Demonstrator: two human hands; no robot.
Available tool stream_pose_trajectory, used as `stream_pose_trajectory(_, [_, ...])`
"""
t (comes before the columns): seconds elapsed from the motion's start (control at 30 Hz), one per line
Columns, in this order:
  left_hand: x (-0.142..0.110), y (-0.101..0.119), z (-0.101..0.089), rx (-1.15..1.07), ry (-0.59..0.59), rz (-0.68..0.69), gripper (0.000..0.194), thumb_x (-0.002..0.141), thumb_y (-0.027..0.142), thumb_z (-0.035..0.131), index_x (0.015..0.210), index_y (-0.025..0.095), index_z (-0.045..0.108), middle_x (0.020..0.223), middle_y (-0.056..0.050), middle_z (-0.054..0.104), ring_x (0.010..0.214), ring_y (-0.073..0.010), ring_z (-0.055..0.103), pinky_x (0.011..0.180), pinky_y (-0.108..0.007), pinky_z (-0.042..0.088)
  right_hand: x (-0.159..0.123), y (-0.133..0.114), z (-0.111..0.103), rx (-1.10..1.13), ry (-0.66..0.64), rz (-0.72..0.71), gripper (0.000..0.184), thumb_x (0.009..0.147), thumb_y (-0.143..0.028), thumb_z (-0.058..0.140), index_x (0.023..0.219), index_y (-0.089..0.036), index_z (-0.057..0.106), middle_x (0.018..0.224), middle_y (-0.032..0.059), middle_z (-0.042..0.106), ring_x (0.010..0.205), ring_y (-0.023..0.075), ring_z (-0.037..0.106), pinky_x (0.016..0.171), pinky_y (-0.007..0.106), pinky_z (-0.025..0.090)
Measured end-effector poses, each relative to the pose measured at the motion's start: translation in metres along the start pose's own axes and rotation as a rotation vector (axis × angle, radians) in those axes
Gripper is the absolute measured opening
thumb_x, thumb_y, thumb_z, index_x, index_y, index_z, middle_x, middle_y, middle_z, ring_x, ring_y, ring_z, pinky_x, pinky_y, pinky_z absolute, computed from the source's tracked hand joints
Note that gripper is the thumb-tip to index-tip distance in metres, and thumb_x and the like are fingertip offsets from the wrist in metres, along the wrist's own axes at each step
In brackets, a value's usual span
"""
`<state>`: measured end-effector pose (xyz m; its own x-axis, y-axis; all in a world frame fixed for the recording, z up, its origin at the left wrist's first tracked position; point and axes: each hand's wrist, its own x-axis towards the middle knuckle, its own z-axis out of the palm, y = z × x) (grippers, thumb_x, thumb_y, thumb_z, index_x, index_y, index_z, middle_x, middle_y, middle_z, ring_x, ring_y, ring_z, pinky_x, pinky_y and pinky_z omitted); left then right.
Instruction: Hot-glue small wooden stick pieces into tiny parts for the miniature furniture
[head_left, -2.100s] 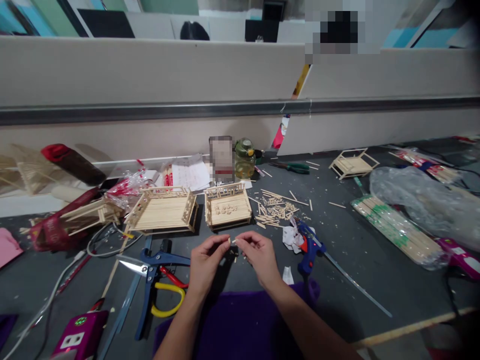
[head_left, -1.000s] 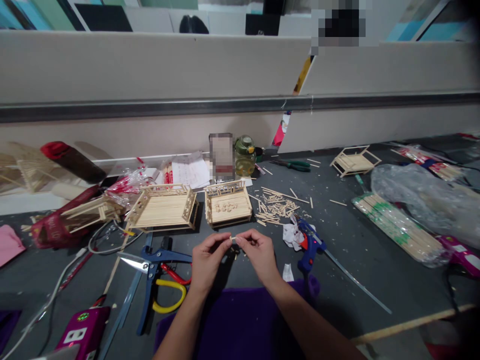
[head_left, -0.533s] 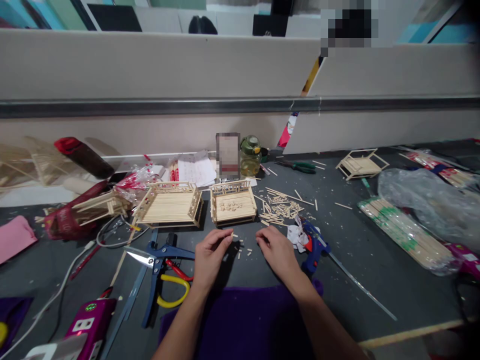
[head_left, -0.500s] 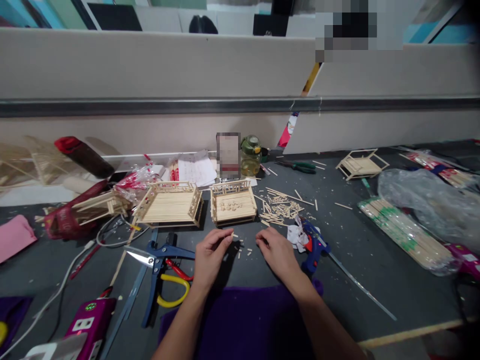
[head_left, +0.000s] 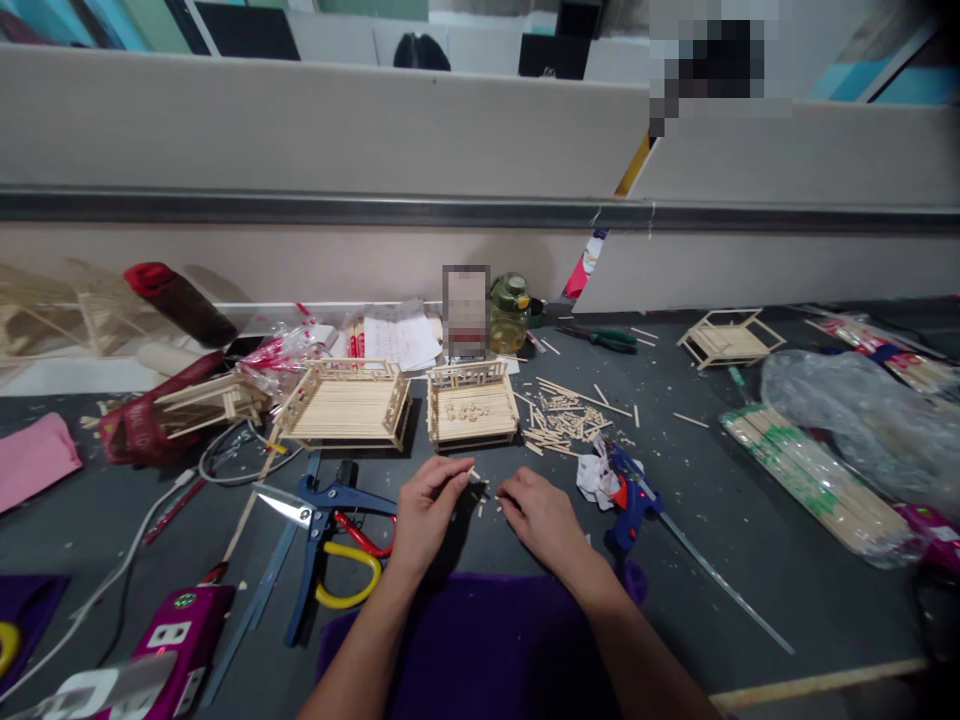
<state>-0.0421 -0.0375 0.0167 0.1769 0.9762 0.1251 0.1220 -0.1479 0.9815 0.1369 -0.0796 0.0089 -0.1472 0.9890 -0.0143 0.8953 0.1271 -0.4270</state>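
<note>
My left hand (head_left: 426, 508) is closed in a pinch, with a short piece of bamboo stick (head_left: 474, 475) at its fingertips. A little to the right, my right hand (head_left: 536, 512) is down at the table, its fingers pressed together beside a few tiny cut sticks (head_left: 481, 508); whether one is between them cannot be made out. Just beyond the hands stands a small bamboo-stick bench (head_left: 472, 425), with tiny pieces heaped on its seat. A larger stick bench (head_left: 349, 415) is to its left. Loose cut sticks (head_left: 562, 425) lie in a pile to its right.
Right of my hands is a blue glue gun (head_left: 634, 500) with a long glue stick, beside crumpled tissue (head_left: 596, 477). Blue cutters (head_left: 319, 520) and yellow-handled scissors (head_left: 349, 595) lie left. A magenta power strip (head_left: 184, 630), bagged sticks (head_left: 814, 485) and a green bottle (head_left: 510, 315) surround the work.
My right hand has moved left and down toward the small cut pieces, closer to my left hand. My left hand stays pinched on its stick piece. The whole view has shifted slightly.
</note>
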Motion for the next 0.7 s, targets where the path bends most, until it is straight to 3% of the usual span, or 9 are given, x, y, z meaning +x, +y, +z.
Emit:
stream_pose_trajectory(0.2, [-0.001, 0.0, 0.0, 0.004, -0.007, -0.008, 0.019, 0.084, 0.026, 0.063, 0.097, 0.021, 0.075, 0.088, -0.005, 0.068, 0.084, -0.0174, 0.061, 0.076, -0.026, 0.046, 0.002, -0.002, 0.003, 0.008, 0.043, -0.019, 0.014, 0.09, -0.019, 0.05, 0.085, -0.02, 0.063, 0.088, 0.0049, 0.061, 0.081, 0.017, 0.059, 0.067, 0.025, 0.04])
stream_pose_trajectory(0.3, [0.0, 0.0, 0.0, 0.016, -0.014, -0.012, 0.019, 0.084, 0.026, 0.062, 0.097, 0.021, 0.075, 0.086, -0.005, 0.068, 0.083, -0.0174, 0.062, 0.074, -0.026, 0.046, 0.003, -0.005, 0.004, 0.285, 0.156, 0.04, 0.012, 0.088, -0.018, 0.05, 0.083, -0.02, 0.061, 0.08, 0.0019, 0.061, 0.072, 0.0145, 0.058, 0.065, 0.024, 0.041])
stream_pose_trajectory(0.43, [0.0, 0.001, 0.001, 0.035, -0.024, -0.021, 0.019, 0.083, 0.028, 0.064, 0.094, 0.02, 0.076, 0.088, -0.006, 0.069, 0.084, -0.0188, 0.063, 0.077, -0.028, 0.048, 0.006, -0.012, 0.006, 0.786, 0.24, 0.151, 0.006, 0.085, -0.025, 0.054, 0.083, -0.021, 0.058, 0.067, -0.0029, 0.056, 0.055, 0.0111, 0.05, 0.051, 0.021, 0.039])
stream_pose_trajectory(0.5, [0.0, 0.001, 0.001, 0.034, -0.022, -0.031, 0.018, 0.081, 0.03, 0.065, 0.092, 0.02, 0.076, 0.089, -0.006, 0.07, 0.085, -0.0198, 0.064, 0.079, -0.03, 0.048, 0.007, -0.015, 0.007, 0.911, 0.275, 0.146, 0.007, 0.084, -0.026, 0.055, 0.084, -0.021, 0.058, 0.069, -0.0028, 0.055, 0.054, 0.0103, 0.049, 0.048, 0.02, 0.037])
stream_pose_trajectory(0.7, [-0.001, -0.001, 0.003, -0.033, -0.009, -0.111, 0.02, 0.078, 0.033, 0.069, 0.091, 0.019, 0.075, 0.089, -0.007, 0.073, 0.085, -0.0216, 0.066, 0.078, -0.032, 0.051, 0.005, -0.018, 0.007, 0.866, 0.345, 0.105, 0.017, 0.086, -0.025, 0.051, 0.087, -0.02, 0.068, 0.078, 0.0013, 0.06, 0.062, 0.0117, 0.053, 0.052, 0.021, 0.04])
